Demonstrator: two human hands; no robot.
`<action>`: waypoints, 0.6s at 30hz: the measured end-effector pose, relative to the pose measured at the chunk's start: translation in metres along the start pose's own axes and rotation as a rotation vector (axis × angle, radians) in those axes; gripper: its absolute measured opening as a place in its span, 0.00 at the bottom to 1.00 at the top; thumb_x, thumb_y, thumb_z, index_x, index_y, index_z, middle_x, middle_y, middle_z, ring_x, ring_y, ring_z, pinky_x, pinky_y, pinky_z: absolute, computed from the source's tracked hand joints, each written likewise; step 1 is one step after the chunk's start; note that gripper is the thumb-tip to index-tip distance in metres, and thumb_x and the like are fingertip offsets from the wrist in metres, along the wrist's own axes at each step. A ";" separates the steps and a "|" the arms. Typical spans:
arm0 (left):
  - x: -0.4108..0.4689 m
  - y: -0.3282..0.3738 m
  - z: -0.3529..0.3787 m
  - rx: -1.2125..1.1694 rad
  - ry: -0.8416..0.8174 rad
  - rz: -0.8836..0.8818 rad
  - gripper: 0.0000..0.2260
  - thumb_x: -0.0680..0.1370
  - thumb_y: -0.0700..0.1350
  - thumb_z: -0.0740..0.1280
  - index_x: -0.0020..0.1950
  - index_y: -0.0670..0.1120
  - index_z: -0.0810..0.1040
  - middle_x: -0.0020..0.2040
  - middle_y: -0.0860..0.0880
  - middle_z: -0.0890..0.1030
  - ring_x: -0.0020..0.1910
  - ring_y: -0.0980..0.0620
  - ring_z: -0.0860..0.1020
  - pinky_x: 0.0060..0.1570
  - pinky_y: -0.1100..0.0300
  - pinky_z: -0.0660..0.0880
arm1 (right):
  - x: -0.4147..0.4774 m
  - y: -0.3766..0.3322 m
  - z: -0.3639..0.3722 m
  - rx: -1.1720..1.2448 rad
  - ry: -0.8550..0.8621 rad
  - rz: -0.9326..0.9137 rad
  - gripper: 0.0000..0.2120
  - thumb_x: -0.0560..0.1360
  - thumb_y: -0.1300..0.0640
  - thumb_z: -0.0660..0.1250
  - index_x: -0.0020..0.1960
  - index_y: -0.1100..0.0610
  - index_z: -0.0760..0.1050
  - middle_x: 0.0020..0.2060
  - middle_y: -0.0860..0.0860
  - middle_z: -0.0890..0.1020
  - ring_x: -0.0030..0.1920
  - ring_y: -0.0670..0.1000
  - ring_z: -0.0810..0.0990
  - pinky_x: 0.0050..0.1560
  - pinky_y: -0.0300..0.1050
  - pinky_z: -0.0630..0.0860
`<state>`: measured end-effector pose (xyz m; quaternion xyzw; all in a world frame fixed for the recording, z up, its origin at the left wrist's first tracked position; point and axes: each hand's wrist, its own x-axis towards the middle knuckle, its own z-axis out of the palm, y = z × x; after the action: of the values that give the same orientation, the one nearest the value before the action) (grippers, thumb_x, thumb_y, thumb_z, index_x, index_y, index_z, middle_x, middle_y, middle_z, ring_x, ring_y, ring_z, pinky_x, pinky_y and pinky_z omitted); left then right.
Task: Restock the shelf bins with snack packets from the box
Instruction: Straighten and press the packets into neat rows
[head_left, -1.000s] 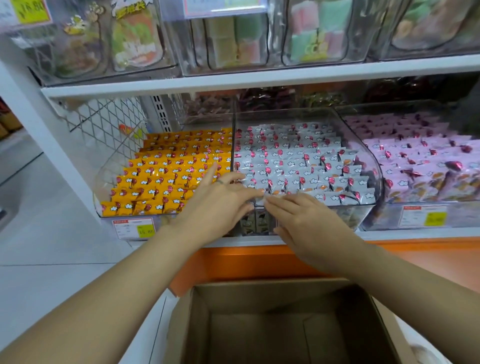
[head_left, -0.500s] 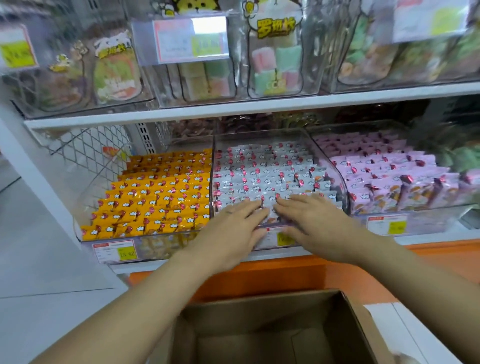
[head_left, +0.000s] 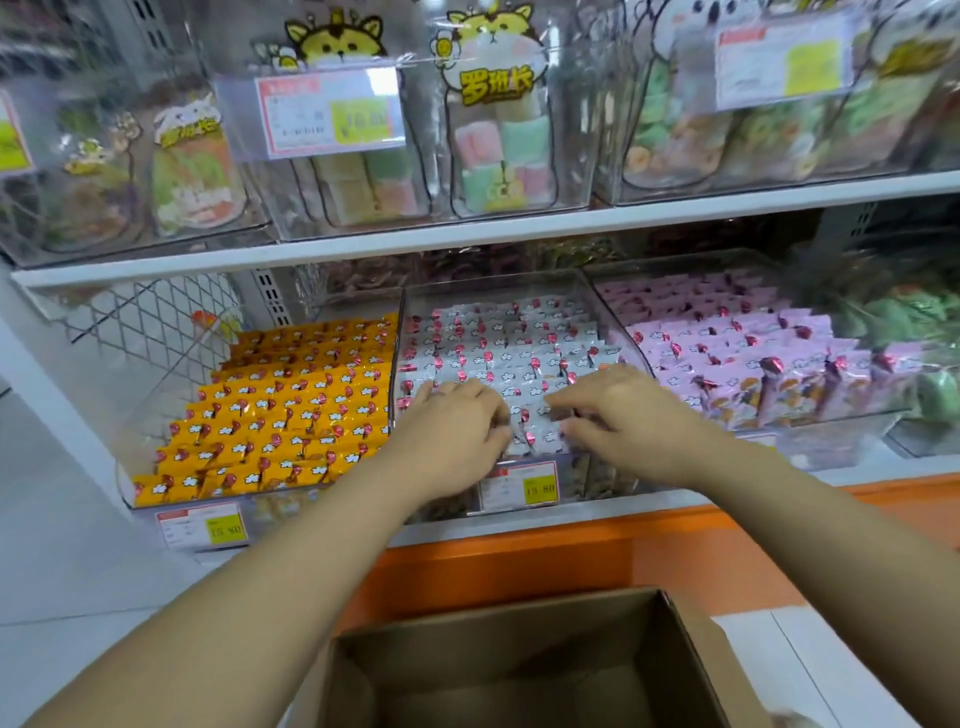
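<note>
Touching white packets (head_left: 519, 358) near bin (head_left: 597, 475) front, left hand (head_left: 452, 431), right hand (head_left: 628, 415)

The left hand (head_left: 452, 431) and right hand (head_left: 634, 421) are bare. Behind each wrist the forearms are bare too, uncovered to the picture's edge. The fingertips are blurred.

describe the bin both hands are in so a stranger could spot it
Start at the lower white shelf and find the clear middle bin in its front row. It holds silver packets, while its neighbours hold orange packets and pink packets.
</note>
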<state>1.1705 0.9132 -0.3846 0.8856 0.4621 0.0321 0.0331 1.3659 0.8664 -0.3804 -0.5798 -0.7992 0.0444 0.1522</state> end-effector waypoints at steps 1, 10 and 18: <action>0.006 0.006 0.000 -0.032 0.054 0.002 0.16 0.82 0.53 0.55 0.67 0.51 0.70 0.68 0.51 0.70 0.68 0.49 0.66 0.73 0.47 0.55 | -0.007 0.007 -0.004 -0.049 0.071 0.056 0.13 0.79 0.55 0.60 0.61 0.53 0.76 0.57 0.52 0.81 0.56 0.54 0.74 0.63 0.53 0.66; 0.091 0.076 0.026 -0.092 -0.143 0.040 0.25 0.83 0.56 0.45 0.78 0.51 0.41 0.78 0.50 0.39 0.77 0.48 0.41 0.74 0.44 0.41 | -0.042 0.046 -0.001 -0.230 0.057 0.272 0.23 0.82 0.51 0.51 0.77 0.50 0.54 0.76 0.47 0.58 0.76 0.49 0.52 0.74 0.53 0.40; 0.099 0.075 0.031 0.019 -0.256 0.046 0.23 0.83 0.56 0.44 0.78 0.54 0.50 0.79 0.54 0.45 0.78 0.50 0.44 0.72 0.43 0.36 | -0.036 0.056 -0.008 -0.150 0.011 0.238 0.25 0.82 0.51 0.53 0.77 0.47 0.51 0.76 0.44 0.58 0.76 0.47 0.51 0.75 0.51 0.39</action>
<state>1.2908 0.9507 -0.4059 0.8931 0.4339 -0.0850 0.0829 1.4300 0.8500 -0.3934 -0.6805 -0.7250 -0.0008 0.1062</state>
